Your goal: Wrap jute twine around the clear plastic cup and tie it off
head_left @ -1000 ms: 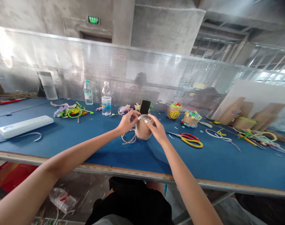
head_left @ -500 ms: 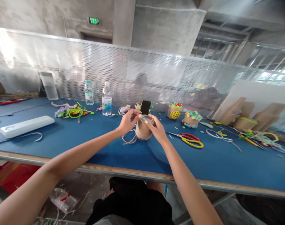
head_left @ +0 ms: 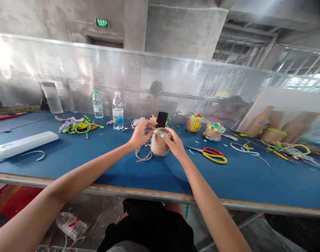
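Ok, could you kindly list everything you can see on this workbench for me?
twine-wrapped jar: one, tan with a clear lid, front centre
smartphone: one, black, standing behind the jar
scissors: one pair, red and yellow handles, right of the jar
decorated jars: two, tan with colourful trim, further right
water bottles: two, clear, back left
pipe cleaners: one tangle, multicoloured, left
power strip: one, white, far left
workbench: one, blue, under all these
left grip: one, fingertips at the jar's lid
right grip: one, on the jar's top
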Action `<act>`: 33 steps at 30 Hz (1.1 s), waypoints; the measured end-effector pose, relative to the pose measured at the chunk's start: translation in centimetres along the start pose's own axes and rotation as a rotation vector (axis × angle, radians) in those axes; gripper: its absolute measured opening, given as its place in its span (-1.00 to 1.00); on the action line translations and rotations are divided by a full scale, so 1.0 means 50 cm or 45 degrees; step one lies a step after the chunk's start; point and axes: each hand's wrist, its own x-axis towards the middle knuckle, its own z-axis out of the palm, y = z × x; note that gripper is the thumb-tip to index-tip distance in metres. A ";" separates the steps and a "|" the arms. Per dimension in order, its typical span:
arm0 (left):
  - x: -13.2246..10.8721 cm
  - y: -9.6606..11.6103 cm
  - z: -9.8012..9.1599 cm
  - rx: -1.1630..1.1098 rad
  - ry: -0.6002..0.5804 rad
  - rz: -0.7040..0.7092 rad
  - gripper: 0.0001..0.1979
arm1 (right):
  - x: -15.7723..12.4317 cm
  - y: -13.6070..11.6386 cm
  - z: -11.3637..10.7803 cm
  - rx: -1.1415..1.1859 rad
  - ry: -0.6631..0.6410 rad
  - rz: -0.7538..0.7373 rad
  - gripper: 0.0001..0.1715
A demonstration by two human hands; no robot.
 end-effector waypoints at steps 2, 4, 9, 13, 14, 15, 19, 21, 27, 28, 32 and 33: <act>0.003 -0.004 -0.001 0.038 0.031 0.012 -0.77 | 0.001 0.002 0.001 0.000 0.005 0.005 -0.36; 0.004 -0.009 -0.002 0.081 0.038 0.043 -0.77 | 0.001 0.003 0.002 0.002 0.008 0.012 -0.37; 0.001 -0.015 0.004 0.232 0.037 0.144 -0.73 | 0.000 0.000 0.002 0.012 0.010 0.012 -0.34; 0.001 -0.016 0.009 0.323 0.012 0.201 -0.69 | 0.001 -0.001 0.002 0.025 0.007 0.025 -0.35; 0.001 -0.018 0.009 0.330 0.009 0.207 -0.69 | 0.001 -0.001 0.002 0.033 0.008 0.026 -0.35; 0.002 -0.020 0.010 0.328 0.009 0.208 -0.69 | 0.001 0.000 0.001 0.043 0.007 0.027 -0.36; 0.003 -0.029 0.011 0.268 0.037 0.174 -0.71 | 0.002 0.001 0.000 0.072 -0.003 0.054 -0.36; 0.003 -0.033 0.011 0.225 0.053 0.140 -0.70 | 0.001 -0.001 -0.001 0.076 -0.012 0.076 -0.35; -0.007 -0.031 0.012 0.424 0.131 0.163 -0.82 | -0.002 -0.014 -0.004 0.082 -0.026 0.128 -0.30; -0.011 -0.031 0.012 0.498 0.143 0.188 -0.84 | -0.003 -0.016 -0.004 0.082 -0.028 0.134 -0.30; -0.028 -0.028 0.017 0.610 0.154 0.319 -0.88 | -0.004 -0.019 -0.006 0.107 -0.040 0.151 -0.30; -0.032 -0.027 0.020 0.606 0.140 0.358 -0.89 | -0.003 -0.019 -0.006 0.119 -0.040 0.153 -0.30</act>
